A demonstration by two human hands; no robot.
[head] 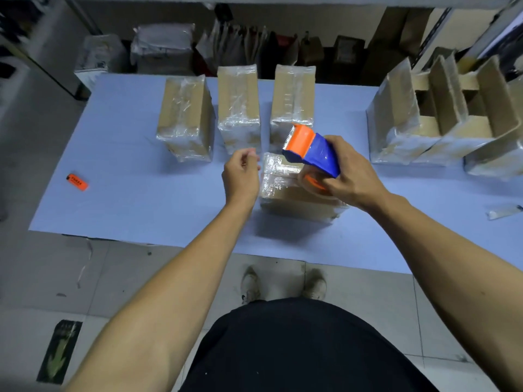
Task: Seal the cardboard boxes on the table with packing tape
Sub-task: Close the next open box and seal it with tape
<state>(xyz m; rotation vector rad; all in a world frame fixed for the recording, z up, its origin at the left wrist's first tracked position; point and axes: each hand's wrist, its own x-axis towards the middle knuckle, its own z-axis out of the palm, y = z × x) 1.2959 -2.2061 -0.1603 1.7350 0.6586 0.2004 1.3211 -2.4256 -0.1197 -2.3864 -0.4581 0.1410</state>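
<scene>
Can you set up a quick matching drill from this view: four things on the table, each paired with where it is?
Things:
1. tape dispenser
2. orange lighter
3. open boxes
4. box being taped

Places:
A. far right of table
B. near left edge of table
C. under the hands, table centre
D. in the right hand

Pairs: 1-D, 2-B, 3-A, 4-C

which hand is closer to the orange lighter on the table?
Left. The left hand hovers beside the box, right of the orange lighter; the right hand is farther right, gripping the tape dispenser.
</scene>
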